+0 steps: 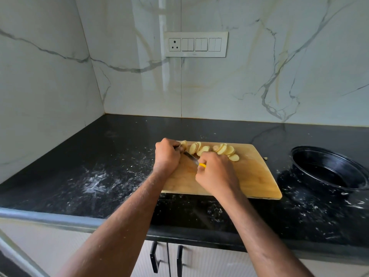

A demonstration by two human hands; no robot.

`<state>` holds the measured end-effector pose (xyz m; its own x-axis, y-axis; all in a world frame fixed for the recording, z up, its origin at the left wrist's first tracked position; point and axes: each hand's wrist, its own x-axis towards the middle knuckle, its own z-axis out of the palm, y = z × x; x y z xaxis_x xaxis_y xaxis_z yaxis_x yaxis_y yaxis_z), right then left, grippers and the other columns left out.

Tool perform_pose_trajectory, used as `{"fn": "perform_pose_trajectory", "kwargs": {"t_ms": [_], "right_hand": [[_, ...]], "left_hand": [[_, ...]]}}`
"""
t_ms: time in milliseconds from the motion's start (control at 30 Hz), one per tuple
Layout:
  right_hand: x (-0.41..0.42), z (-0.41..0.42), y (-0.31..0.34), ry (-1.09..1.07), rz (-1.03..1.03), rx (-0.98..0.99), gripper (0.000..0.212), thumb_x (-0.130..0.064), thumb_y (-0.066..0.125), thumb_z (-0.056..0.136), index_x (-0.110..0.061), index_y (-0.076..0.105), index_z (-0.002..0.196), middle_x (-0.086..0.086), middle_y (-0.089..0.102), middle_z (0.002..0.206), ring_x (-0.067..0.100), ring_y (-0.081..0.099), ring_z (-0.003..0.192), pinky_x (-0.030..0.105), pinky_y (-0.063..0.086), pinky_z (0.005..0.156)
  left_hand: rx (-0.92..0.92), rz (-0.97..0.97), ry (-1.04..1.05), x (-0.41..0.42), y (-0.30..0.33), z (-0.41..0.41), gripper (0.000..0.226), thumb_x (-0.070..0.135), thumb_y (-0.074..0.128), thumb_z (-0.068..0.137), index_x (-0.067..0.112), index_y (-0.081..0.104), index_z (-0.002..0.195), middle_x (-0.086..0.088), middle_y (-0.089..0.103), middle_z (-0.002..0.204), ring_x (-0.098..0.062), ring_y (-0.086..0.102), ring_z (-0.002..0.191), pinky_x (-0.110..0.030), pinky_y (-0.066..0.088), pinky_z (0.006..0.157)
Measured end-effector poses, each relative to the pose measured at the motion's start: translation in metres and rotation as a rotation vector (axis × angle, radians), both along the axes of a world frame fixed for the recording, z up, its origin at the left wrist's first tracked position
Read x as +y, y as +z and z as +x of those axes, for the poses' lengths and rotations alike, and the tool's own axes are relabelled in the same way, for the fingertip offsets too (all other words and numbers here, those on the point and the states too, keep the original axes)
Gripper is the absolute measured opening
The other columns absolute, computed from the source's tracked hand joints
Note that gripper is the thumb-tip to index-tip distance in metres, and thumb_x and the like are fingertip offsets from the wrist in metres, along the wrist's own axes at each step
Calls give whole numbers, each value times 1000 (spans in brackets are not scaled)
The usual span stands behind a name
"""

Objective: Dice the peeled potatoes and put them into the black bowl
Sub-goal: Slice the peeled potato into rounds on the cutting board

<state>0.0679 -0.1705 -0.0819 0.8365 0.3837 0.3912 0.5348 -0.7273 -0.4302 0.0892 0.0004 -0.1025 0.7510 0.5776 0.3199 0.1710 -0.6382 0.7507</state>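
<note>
On the board (257, 176), pale round potato slices (223, 149).

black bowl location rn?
In the head view the black bowl sits on the dark counter at far right, just right of the wooden cutting board, apart from both hands.

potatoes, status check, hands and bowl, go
Right hand grips knife, left hand holds potato piece. Potato slices on cutting board, not diced. Black bowl empty, path clear.
</note>
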Motion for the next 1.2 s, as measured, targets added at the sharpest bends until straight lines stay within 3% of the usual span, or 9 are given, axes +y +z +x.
{"fn": "perform_pose_trajectory", "kwargs": {"t_ms": [133,300,433,567,600,833,933,1100,1200], "right_hand": [[-24,7,1,-1,66,-46,8,-16,65,83,-20,68,76,-9,59,64,7,51,53,19,31,42],[-29,24,-11,21,207,-94,2,-24,66,84,-24,67,86,-8,69,81,16,62,75,30,53,53],[-25,26,-23,29,257,-107,5,-22,67,85,-24,68,89,-8,68,76,14,63,69,33,55,54],[-27,29,-25,15,282,-87,10,-21,68,87,-24,71,96,-10,71,85,6,56,71,3,36,54],[-28,30,-26,9,283,-80,10,-21,68,88,-24,72,97,-11,71,87,6,54,72,3,33,53],[-24,37,-31,3,296,-89,12,-23,67,88,-23,70,100,-5,70,88,14,63,80,19,50,57],[-24,38,-32,7,280,-102,13,-26,67,89,-24,69,101,-5,69,88,13,64,79,29,57,58],[-21,40,-26,34,244,-137,10,-23,66,90,-23,69,99,-2,64,77,13,55,62,23,40,45],[-19,43,-23,56,227,-149,6,-22,66,89,-23,68,95,-3,63,73,15,55,58,30,46,43]], "left_hand": [[-5,13,2,1,0,0,15,11,69,93,13,79,105,-2,76,96,-17,67,85,-25,52,79],[6,29,-11,0,2,-2,16,12,72,91,11,78,105,-3,75,94,-17,65,82,-25,51,78],[-17,17,-23,2,2,-3,33,13,76,88,11,72,121,-5,74,105,-15,64,90,-23,51,89],[-9,15,-46,3,1,-3,39,10,73,90,15,69,128,-4,72,117,-11,63,93,-22,49,92],[1,20,-55,3,0,-2,39,9,71,91,16,69,129,-4,72,120,-12,64,96,-23,49,93],[79,153,-102,-1,2,-2,33,4,62,94,19,73,122,-1,73,115,-21,66,104,-25,48,86],[84,151,-115,-1,2,0,37,2,60,95,20,70,126,-3,70,124,-21,65,110,-26,49,93],[85,139,-130,-1,3,3,45,-7,56,92,22,72,123,-3,70,125,-20,65,110,-23,47,92],[54,116,-127,-1,4,4,39,-4,58,94,19,74,120,-2,73,116,-13,63,96,-21,46,84]]}}
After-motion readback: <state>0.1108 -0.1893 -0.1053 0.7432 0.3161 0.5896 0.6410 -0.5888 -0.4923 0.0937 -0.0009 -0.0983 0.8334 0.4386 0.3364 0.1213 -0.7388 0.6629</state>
